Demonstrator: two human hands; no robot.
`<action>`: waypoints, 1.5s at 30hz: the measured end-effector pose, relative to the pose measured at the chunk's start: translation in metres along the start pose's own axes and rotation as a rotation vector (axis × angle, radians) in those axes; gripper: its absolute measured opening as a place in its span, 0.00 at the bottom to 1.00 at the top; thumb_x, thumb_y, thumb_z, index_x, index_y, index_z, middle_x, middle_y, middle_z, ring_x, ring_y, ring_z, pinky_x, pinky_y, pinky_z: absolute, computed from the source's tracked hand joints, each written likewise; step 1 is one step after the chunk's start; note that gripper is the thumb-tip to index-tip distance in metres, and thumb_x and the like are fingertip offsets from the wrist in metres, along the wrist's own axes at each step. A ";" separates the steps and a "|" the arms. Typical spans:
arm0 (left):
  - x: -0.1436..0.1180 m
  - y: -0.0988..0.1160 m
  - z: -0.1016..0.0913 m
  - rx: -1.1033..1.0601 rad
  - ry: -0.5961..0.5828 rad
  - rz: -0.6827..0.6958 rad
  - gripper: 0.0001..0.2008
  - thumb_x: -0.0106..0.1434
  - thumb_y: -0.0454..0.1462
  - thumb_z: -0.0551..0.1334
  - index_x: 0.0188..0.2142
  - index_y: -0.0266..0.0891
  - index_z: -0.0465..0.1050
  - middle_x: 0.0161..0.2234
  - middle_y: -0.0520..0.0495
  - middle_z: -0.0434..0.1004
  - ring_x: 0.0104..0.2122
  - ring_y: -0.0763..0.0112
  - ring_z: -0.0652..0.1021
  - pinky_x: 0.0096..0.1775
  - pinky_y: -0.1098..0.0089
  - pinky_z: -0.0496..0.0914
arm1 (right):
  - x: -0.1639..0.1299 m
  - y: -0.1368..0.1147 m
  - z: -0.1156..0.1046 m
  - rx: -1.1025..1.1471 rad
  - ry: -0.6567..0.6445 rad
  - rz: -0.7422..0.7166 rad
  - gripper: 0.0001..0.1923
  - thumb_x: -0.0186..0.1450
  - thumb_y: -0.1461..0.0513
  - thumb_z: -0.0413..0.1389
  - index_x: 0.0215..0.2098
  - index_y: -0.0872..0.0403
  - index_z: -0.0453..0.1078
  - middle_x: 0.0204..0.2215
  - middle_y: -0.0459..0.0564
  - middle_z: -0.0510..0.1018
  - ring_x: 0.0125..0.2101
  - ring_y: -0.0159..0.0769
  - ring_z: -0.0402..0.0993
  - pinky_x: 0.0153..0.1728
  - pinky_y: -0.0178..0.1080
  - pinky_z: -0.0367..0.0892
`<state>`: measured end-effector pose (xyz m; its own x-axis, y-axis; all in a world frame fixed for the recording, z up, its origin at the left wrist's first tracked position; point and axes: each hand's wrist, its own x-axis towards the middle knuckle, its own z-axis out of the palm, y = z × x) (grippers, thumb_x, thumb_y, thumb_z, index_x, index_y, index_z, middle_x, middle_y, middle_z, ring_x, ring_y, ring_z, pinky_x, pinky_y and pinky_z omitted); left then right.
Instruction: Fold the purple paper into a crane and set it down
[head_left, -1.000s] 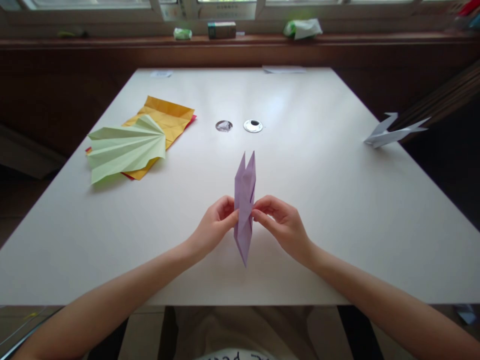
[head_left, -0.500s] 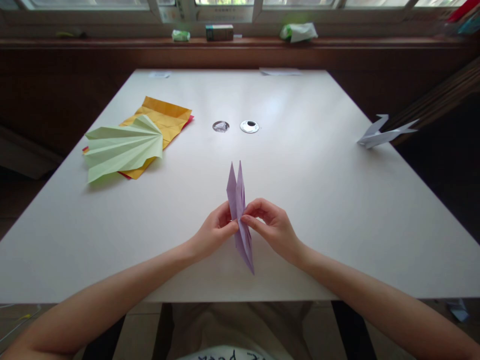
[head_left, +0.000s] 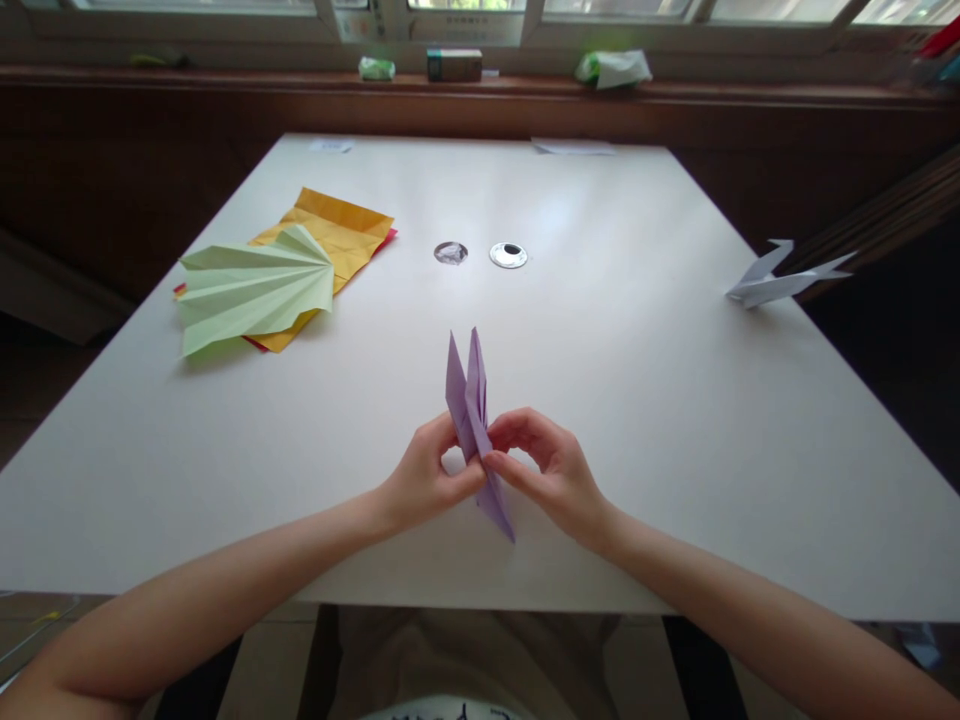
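Observation:
A folded piece of purple paper (head_left: 474, 400) stands nearly edge-on between my hands, above the near part of the white table. It has two pointed flaps at the far end and one long point toward me. My left hand (head_left: 431, 470) pinches it from the left, with the thumb reaching between the layers. From the right, my right hand (head_left: 547, 470) pinches the near layer between thumb and fingertips. The exact grip of the fingertips behind the paper is partly hidden.
Pleated light green paper (head_left: 259, 290) lies over orange paper (head_left: 349, 235) at the left of the table (head_left: 637, 400), with red edges beneath. A white folded paper bird (head_left: 776, 283) stands by the right edge. Two round holes (head_left: 451, 253) are in the tabletop.
The two far flaps of the purple paper have spread and tilted left. My left thumb has moved further in between the layers. The whole view has shifted slightly.

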<state>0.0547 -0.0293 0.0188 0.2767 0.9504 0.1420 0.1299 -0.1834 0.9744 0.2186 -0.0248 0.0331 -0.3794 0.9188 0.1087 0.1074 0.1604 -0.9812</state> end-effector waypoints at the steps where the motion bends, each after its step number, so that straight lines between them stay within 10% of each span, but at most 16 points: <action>1: 0.000 0.001 0.000 0.029 0.003 0.033 0.04 0.52 0.33 0.61 0.27 0.36 0.65 0.26 0.51 0.70 0.27 0.73 0.72 0.31 0.72 0.68 | 0.000 -0.001 0.000 -0.018 -0.002 -0.017 0.10 0.57 0.60 0.60 0.36 0.53 0.67 0.31 0.47 0.75 0.32 0.32 0.72 0.36 0.38 0.69; 7: -0.003 0.009 0.003 0.217 0.080 0.166 0.04 0.51 0.29 0.59 0.28 0.36 0.67 0.29 0.49 0.73 0.29 0.72 0.74 0.33 0.73 0.68 | -0.002 -0.011 0.001 -0.183 0.071 -0.113 0.02 0.60 0.64 0.56 0.33 0.53 0.70 0.29 0.46 0.75 0.30 0.30 0.72 0.33 0.36 0.68; 13: -0.005 0.011 0.005 0.272 0.106 0.223 0.05 0.52 0.29 0.58 0.29 0.38 0.67 0.29 0.50 0.72 0.29 0.72 0.73 0.32 0.72 0.67 | -0.007 -0.011 0.004 -0.126 0.154 -0.057 0.16 0.58 0.65 0.58 0.45 0.49 0.66 0.31 0.44 0.75 0.32 0.31 0.72 0.37 0.38 0.69; 23: -0.007 0.007 0.003 0.263 0.082 0.302 0.06 0.54 0.29 0.58 0.32 0.38 0.66 0.29 0.51 0.72 0.28 0.74 0.73 0.30 0.75 0.66 | -0.007 -0.012 0.003 -0.045 0.142 -0.084 0.02 0.59 0.65 0.58 0.31 0.52 0.72 0.31 0.47 0.75 0.31 0.31 0.70 0.33 0.36 0.67; 33: -0.006 0.002 0.003 0.147 -0.002 0.009 0.03 0.59 0.35 0.56 0.31 0.36 0.63 0.28 0.50 0.68 0.27 0.74 0.70 0.29 0.74 0.66 | 0.006 -0.006 -0.002 0.281 -0.016 0.365 0.08 0.56 0.57 0.60 0.28 0.54 0.73 0.26 0.46 0.77 0.29 0.33 0.72 0.33 0.36 0.67; 45: 0.001 -0.001 0.002 -0.058 0.002 -0.091 0.04 0.62 0.37 0.55 0.34 0.38 0.61 0.28 0.54 0.64 0.28 0.77 0.67 0.29 0.76 0.63 | 0.009 0.006 -0.003 0.255 0.050 0.303 0.10 0.56 0.56 0.60 0.31 0.54 0.70 0.30 0.47 0.76 0.32 0.32 0.72 0.35 0.36 0.68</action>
<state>0.0567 -0.0286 0.0179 0.2641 0.9631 0.0526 0.0994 -0.0815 0.9917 0.2188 -0.0140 0.0289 -0.3195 0.9284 -0.1899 -0.0265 -0.2091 -0.9775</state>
